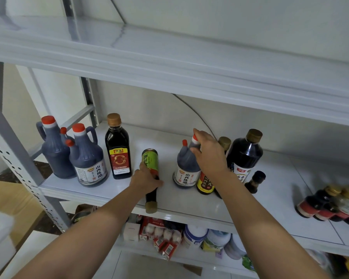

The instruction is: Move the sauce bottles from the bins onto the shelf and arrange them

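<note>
On my feed the light is soft, even and cool-white, with no source in view. The white shelf (189,137) reads bright, with pale sheen patches near its front lip, and the upper board (169,63) lays a broad grey shadow over the back wall (149,109). The wide lens bows that board and the upright post (18,164) toward the frame edges. The centre is fairly sharp, with readable labels, but I see smear on the small bottles (326,204) at the right edge, the packets (163,234) on the level below, and the upper-left corner.
</note>
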